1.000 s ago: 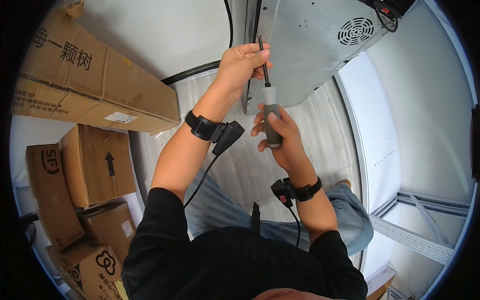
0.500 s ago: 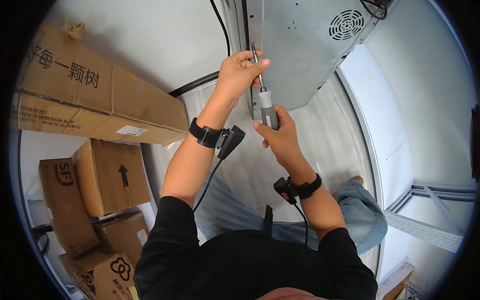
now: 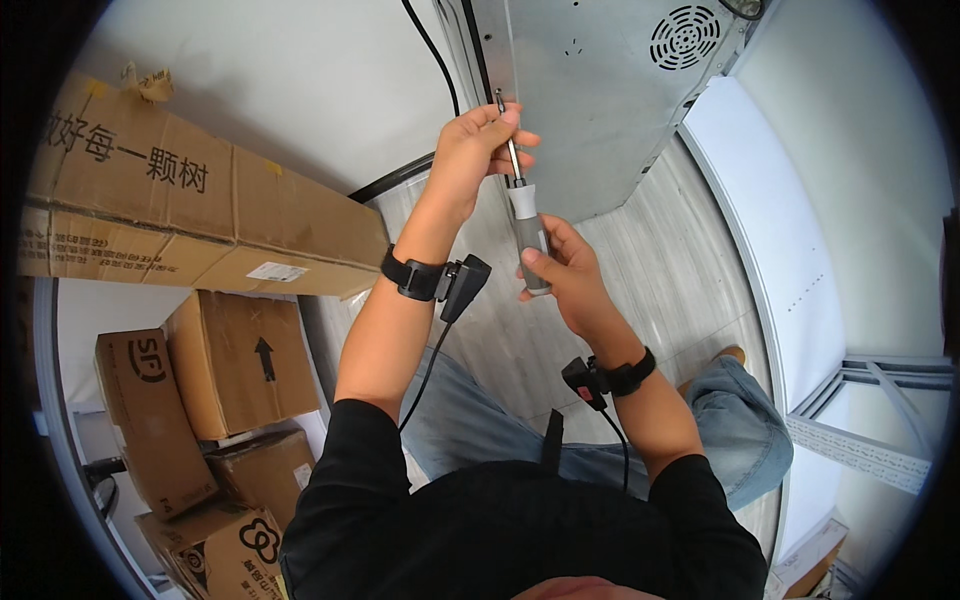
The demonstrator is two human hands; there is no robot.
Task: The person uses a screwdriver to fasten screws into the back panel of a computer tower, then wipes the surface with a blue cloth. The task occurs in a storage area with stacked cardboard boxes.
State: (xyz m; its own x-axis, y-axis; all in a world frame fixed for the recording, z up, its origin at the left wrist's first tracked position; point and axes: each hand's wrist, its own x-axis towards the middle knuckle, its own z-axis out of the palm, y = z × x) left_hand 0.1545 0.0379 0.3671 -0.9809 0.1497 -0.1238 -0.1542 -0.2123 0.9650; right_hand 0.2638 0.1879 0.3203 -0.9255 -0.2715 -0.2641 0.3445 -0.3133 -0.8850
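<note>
A screwdriver [image 3: 531,240] with a grey handle and a pale collar points away from me, close to the edge of a grey metal cabinet panel [image 3: 590,130]. My left hand [image 3: 468,150] is closed around its thin shaft, thumb and forefinger pinching just below the tip. A small dark piece shows at the tip; I cannot make out whether it is a bit or a screw. My right hand [image 3: 566,270] grips the handle between thumb and fingers, with the butt end showing. Whether the tip touches the panel is not clear.
Round vent slots [image 3: 685,37] pierce the panel. A black cable [image 3: 430,45] hangs against the white wall at left. A long cardboard box [image 3: 200,190] and several stacked cartons [image 3: 240,365] stand at left. At right are a white panel [image 3: 760,200] and a metal frame [image 3: 860,445].
My right hand's grip has shifted on the handle, and more of the butt end shows. My left fingers sit nearer the tip. The whole view has shifted slightly.
</note>
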